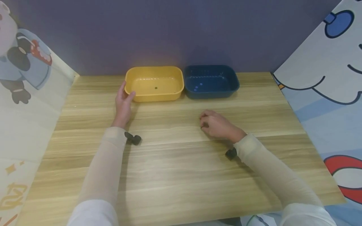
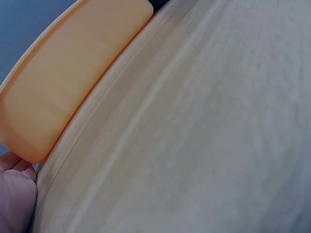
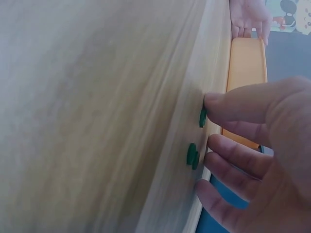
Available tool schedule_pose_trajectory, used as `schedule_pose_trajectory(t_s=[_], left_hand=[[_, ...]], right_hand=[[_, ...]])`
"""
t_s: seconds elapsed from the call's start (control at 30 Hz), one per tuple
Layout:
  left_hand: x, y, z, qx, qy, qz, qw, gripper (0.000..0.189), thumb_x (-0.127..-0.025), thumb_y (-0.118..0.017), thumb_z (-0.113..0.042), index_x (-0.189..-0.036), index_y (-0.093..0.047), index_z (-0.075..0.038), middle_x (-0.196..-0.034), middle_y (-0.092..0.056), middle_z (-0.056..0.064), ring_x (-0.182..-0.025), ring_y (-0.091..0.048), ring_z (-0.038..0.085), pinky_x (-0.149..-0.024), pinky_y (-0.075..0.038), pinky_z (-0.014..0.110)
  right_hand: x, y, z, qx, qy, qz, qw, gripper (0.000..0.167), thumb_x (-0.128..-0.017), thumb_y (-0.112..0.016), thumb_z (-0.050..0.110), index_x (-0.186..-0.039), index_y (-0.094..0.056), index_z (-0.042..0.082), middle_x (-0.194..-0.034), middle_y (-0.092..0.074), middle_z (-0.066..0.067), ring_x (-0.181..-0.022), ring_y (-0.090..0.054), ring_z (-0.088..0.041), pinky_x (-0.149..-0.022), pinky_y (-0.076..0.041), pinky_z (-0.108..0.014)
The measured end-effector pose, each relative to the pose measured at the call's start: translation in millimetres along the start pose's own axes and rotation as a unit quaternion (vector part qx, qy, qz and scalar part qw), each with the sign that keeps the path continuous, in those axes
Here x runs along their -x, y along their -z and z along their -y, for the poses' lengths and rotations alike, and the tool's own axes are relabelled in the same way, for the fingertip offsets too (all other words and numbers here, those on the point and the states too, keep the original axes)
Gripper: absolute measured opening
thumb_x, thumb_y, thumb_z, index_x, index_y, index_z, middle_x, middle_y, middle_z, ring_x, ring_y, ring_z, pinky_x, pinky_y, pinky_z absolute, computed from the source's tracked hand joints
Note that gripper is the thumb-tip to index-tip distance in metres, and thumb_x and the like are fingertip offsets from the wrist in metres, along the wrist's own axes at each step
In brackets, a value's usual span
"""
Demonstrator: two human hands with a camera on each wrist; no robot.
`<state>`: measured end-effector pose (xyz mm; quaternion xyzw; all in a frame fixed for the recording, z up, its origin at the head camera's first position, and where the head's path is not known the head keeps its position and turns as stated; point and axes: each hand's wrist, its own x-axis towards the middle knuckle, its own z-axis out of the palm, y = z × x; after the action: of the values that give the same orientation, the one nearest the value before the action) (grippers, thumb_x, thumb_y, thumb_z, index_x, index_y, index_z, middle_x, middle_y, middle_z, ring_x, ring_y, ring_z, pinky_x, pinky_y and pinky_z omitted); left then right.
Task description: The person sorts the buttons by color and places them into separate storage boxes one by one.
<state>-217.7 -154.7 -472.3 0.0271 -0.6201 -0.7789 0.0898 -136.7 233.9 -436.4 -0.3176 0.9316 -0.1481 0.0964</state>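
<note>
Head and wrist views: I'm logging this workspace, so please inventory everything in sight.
Table: one, pale wood, centre
Yellow bin: one, yellow, far edge
Blue bin: one, dark blue, right of yellow bin
Green pieces: at least two, green, on table before the blue bin
Spots: several, dark or pale, inside bins; unclear what
Wall: one, blue-grey, behind bins
Cartoon panels: two, multicoloured, left and right
Unclear items: count unclear, dark and white, below near edge
Wrist cameras: two, black, at cuffs
Sleeves: two, pale, over table
Left grip: one, bare, at yellow bin's left end
Right grip: one, bare, over table beside green pieces
</note>
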Motion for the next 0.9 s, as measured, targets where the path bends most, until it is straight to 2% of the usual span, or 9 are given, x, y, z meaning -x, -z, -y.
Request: schedule_pose_trajectory(t_s=[0.13,0.3,0.6,0.9], left_hand=[[-0.4,0.7,-0.3,-0.013,-0.001,0.001,0.9999,0.067,-0.099,-0.06,-0.003,-0.158,-0.031,-0.012,-0.164,-0.028,0.009,-0.148,-0.031,0.024,-0.114,-0.033,0.021],[-1.1,0.3,-2.2,-0.007,0.005,-0.001,1.0,0.068,-0.099,-0.061,-0.002,-0.158,-0.031,-0.013,-0.165,-0.026,0.007,-0.149,-0.028,0.023,-0.114,-0.032,0.021],[0.0,1.1,-1.5,0.002,0.017,0.001,0.9998,0.069,-0.099,-0.061,-0.002,-0.159,-0.029,-0.015,-0.164,-0.027,0.008,-0.149,-0.03,0.023,-0.114,-0.033,0.021],[1.0,-0.6,-0.8,0.001,0.009,0.0,1.0,0.067,-0.099,-0.06,-0.001,-0.158,-0.03,-0.013,-0.164,-0.029,0.007,-0.147,-0.033,0.023,-0.113,-0.034,0.021]], right_hand=[[-1.1,1,3,-0.001,-0.004,-0.002,1.0,0.003,-0.088,-0.074,0.013,-0.088,-0.073,0.01,-0.126,-0.06,-0.014,-0.122,-0.053,-0.034,-0.109,-0.041,-0.047],[-2.4,2,4,-0.011,-0.014,-0.001,0.9998,0.004,-0.085,-0.075,0.01,-0.085,-0.071,0.012,-0.125,-0.06,-0.014,-0.12,-0.054,-0.034,-0.107,-0.042,-0.047],[-7.1,4,-4,-0.071,-0.024,0.012,0.9971,0.015,-0.082,-0.075,0.007,-0.074,-0.067,0.017,-0.124,-0.06,-0.016,-0.12,-0.054,-0.036,-0.107,-0.042,-0.05],[-16.7,7,0,-0.111,-0.023,-0.004,0.9936,0.014,-0.084,-0.075,0.008,-0.077,-0.066,0.016,-0.116,-0.063,-0.01,-0.112,-0.06,-0.029,-0.1,-0.049,-0.045]])
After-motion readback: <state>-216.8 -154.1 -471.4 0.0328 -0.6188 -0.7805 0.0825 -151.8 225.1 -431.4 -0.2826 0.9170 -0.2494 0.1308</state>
